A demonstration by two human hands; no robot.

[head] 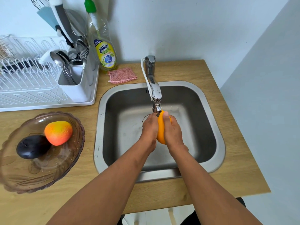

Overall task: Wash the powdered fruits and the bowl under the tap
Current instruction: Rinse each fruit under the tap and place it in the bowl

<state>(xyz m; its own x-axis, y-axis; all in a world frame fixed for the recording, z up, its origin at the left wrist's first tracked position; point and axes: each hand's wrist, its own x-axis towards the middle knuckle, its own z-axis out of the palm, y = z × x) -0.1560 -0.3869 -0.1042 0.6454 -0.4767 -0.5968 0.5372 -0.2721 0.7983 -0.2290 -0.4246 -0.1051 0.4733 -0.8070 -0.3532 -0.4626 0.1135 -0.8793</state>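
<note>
We observe both forearms extended over the square stainless-steel sink. The left hand and the right hand are pressed against opposite sides of a round orange fruit, clamping it between the palms directly beneath the outlet of the chrome tap. The right thumb lies across the top of the fruit. We cannot tell whether water is running.

On the wooden counter left of the sink stands a brown-tinted scalloped glass bowl. It holds a red-and-yellow mango-shaped fruit and a dark purple rounded fruit, the two touching; droplets show on the glass near them.

Behind the bowl sits a white wire dish rack with a white cutlery holder full of spoons and forks. A clear dish-soap bottle with a green cap stands beside the rack, and a pink mesh scrubbing pad lies just before it, near the tap base.
</note>
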